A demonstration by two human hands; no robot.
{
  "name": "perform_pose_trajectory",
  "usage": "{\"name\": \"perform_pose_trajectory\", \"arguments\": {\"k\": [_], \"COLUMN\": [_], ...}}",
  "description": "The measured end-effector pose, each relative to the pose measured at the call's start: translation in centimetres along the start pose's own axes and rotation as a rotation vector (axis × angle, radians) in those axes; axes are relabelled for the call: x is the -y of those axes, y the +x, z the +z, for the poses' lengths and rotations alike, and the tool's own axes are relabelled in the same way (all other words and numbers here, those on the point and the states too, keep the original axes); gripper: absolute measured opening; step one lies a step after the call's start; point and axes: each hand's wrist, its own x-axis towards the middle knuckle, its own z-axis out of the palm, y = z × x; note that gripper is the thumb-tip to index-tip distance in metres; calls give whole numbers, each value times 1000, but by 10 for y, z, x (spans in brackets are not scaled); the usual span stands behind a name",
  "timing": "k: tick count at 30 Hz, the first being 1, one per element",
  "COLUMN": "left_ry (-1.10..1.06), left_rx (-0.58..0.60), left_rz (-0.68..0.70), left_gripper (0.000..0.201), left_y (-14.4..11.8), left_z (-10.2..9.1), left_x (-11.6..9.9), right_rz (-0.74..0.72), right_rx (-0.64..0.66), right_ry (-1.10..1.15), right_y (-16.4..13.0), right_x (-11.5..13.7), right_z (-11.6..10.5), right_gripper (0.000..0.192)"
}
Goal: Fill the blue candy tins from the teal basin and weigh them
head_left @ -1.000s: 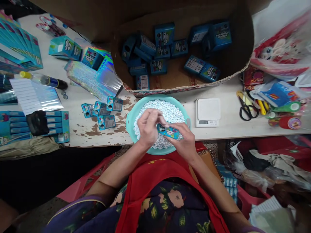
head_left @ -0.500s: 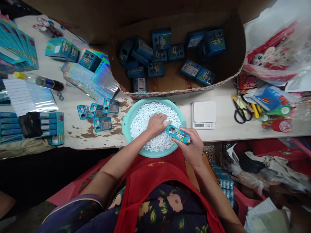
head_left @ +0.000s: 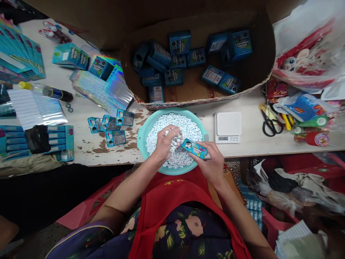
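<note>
A turquoise basin [head_left: 141, 138] full of small white candies [head_left: 185, 124] stands at the table's front edge. Over it, my left hand [head_left: 165, 142] is curled around a handful of these candies, some showing between the fingers. My right hand [head_left: 212, 158] grips a small blue candy tin [head_left: 194, 148] labelled "Caramelo Macizo" above the basin's right side. The tin's round window faces my left hand, a short gap apart. Left of the basin lie several similar blue tins [head_left: 115, 138], apart from my hands.
Behind the basin, an open cardboard box [head_left: 188, 95] holds several blue candy boxes. A white digital scale [head_left: 228, 126] lies to the right, then black scissors [head_left: 272, 126]. A bottle [head_left: 56, 93] and holographic bags [head_left: 101, 90] are on the left.
My left hand has gone from lying flat on the candies to closing around a handful, palm turned toward the tin. The tin in my right hand has hardly moved.
</note>
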Motion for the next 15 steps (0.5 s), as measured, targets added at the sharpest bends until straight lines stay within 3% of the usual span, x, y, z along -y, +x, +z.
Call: {"name": "perform_pose_trajectory", "arguments": {"k": [6, 15], "left_ry": [-246, -183], "left_rx": [2, -73], "left_rz": [172, 250], "left_gripper": [17, 21], "left_y": [-15, -15], "left_z": [15, 16], "left_x": [-15, -17], "right_rz": [-77, -102], "right_rx": [81, 88], "right_ry": [35, 6], "right_y": [3, 5], "right_x": [11, 19], "right_z": [17, 16], "right_gripper": [33, 29]}}
